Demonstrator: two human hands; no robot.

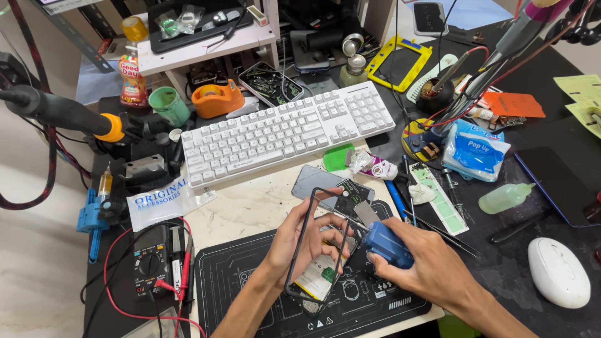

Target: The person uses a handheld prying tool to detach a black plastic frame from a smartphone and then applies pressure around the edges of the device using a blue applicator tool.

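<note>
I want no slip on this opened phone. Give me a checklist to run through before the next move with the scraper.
1. Left hand grips the phone frame along its edge, tilted up off the mat: ok.
2. Right hand closed around the blue-handled scraper: ok.
3. Blade tip seated at the frame's upper edge: cannot tell, too small.
4. Black work mat lies under the phone: ok.
5. Area near the right hand uncluttered: not ok, tweezers and a blue pen lie close.
6. Grey back cover set aside by the keyboard: ok.
</note>
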